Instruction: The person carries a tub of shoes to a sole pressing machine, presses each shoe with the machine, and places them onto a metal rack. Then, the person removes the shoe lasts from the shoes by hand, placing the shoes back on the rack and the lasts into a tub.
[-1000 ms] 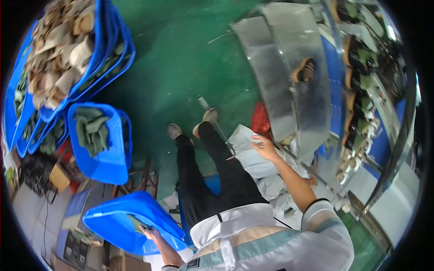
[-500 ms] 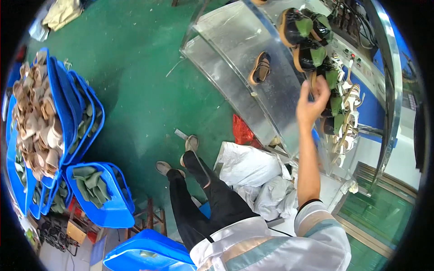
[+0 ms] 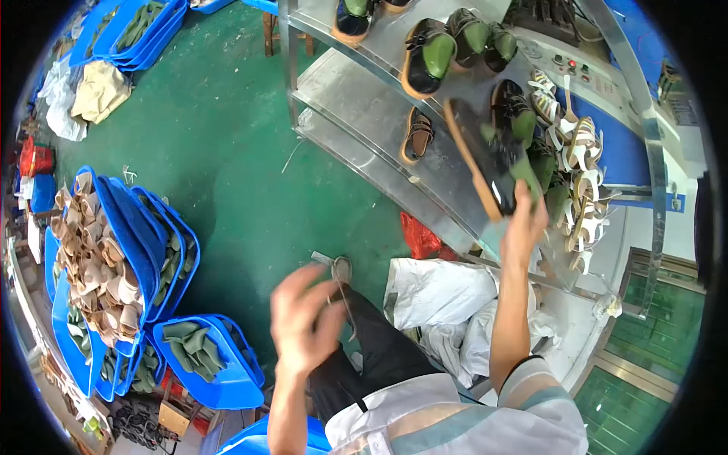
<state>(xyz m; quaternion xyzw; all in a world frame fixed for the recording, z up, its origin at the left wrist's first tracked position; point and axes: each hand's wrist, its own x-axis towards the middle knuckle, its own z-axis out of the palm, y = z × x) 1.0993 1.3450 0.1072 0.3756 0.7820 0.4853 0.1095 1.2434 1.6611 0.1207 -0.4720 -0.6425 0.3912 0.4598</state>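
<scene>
My right hand (image 3: 525, 224) is closed on the heel end of a black shoe (image 3: 485, 155) with a tan sole and a green piece in its opening. That shoe is tilted and slightly blurred, in front of the rack's upper shelf. Beside it stand several similar black shoes, one black shoe (image 3: 429, 59) near the shelf edge among them. My left hand (image 3: 305, 318) is raised over my legs, holding nothing; motion blurs its fingers, which are apart.
White strappy sandals (image 3: 584, 182) line the rack's right side. A single dark shoe (image 3: 417, 135) lies on the lower metal shelf (image 3: 341, 83). White sacks (image 3: 436, 292) sit below the rack. Blue bins (image 3: 216, 379) at left hold green pieces and a heap of beige shoe parts (image 3: 95, 265).
My right hand has taken a black shoe from the row and drawn it out. My left hand has come up into view. The camera's view has shifted.
</scene>
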